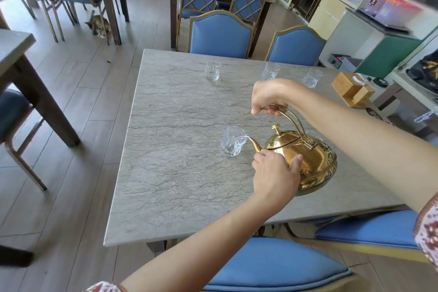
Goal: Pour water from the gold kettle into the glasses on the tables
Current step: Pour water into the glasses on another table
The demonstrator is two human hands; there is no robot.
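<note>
The gold kettle [310, 161] is tilted left over the grey marble table [180, 173], its spout tip at the rim of a clear cut glass [232, 142]. My right hand [270, 98] grips the arched handle from above. My left hand [275, 178] presses against the kettle's body near the base of the spout. Three more clear glasses stand along the far side: one at the left [213, 70], one in the middle [270, 70] and one at the right [312, 78]. Part of another glass shows behind the kettle.
A wooden box [352, 89] sits at the table's far right corner. Blue chairs [220, 33] stand along the far side and two below me at the near edge. Other tables stand left and behind. A cat [98, 26] sits on the floor far left.
</note>
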